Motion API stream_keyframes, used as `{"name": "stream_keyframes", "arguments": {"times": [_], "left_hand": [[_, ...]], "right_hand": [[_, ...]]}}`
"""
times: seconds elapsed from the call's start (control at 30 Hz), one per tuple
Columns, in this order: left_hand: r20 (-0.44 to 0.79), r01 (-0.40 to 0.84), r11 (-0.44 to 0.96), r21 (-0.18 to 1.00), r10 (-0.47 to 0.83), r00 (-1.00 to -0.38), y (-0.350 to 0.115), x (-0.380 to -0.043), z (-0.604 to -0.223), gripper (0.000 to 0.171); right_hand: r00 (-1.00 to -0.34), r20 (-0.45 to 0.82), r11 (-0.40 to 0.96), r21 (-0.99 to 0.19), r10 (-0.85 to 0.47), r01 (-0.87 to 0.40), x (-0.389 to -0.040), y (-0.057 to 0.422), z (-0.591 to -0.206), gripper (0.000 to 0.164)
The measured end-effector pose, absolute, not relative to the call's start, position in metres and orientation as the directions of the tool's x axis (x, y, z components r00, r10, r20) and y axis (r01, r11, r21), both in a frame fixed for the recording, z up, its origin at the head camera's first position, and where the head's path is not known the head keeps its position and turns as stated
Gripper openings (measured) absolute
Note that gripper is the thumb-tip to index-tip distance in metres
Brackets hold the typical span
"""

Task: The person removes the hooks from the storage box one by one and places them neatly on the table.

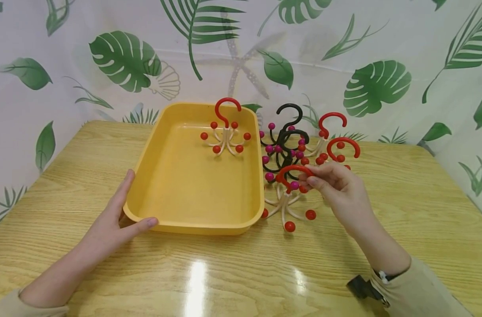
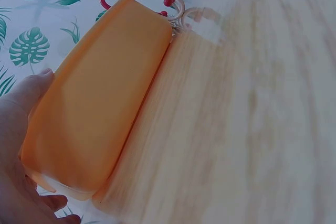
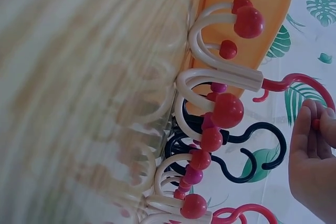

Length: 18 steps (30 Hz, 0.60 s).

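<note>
My left hand (image 1: 110, 222) grips the near left corner of a yellow plastic tray (image 1: 201, 227), thumb on the rim and fingers round the outer side. With its fingertips, my right hand (image 1: 345, 196) pinches the red hook of a multi-arm hanger (image 1: 285, 204), whose cream arms end in red balls. This hanger stands close to the tray's right side; in the right wrist view its cream stem (image 3: 236, 77) runs into the red hook. Inside the tray, near the back right, stands a similar red-and-cream hanger (image 1: 226, 136).
Behind the held hanger cluster black hangers (image 1: 290, 110) with magenta balls and more red-hooked hangers (image 1: 332, 115), partly hidden by one another and my right hand. The wooden table (image 1: 145, 273) meets a leaf-patterned cloth (image 1: 312, 79) at the back.
</note>
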<state>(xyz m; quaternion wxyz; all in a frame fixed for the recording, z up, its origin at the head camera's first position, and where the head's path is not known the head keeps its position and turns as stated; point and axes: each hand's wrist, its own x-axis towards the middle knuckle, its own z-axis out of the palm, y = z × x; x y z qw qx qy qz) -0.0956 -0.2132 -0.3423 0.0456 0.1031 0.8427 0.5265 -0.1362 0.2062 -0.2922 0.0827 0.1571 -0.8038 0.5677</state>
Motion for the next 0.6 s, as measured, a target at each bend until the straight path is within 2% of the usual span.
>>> {"name": "stream_keyframes", "arguments": {"times": [0.17,0.6], "left_hand": [[0.047,0.14,0.429,0.892,0.221,-0.974,-0.2133,-0.096,-0.343,0.102],[0.048,0.139,0.434,0.89,0.215,-0.975,-0.2136,-0.0962,-0.3433,0.103]], "right_hand": [[-0.938,0.308,0.36,-0.866,-0.161,-0.347,-0.138,0.2056,-0.2906,0.013],[-0.933,0.289,0.4,-0.845,-0.215,-0.354,-0.141,0.2087,-0.2871,0.012]]}}
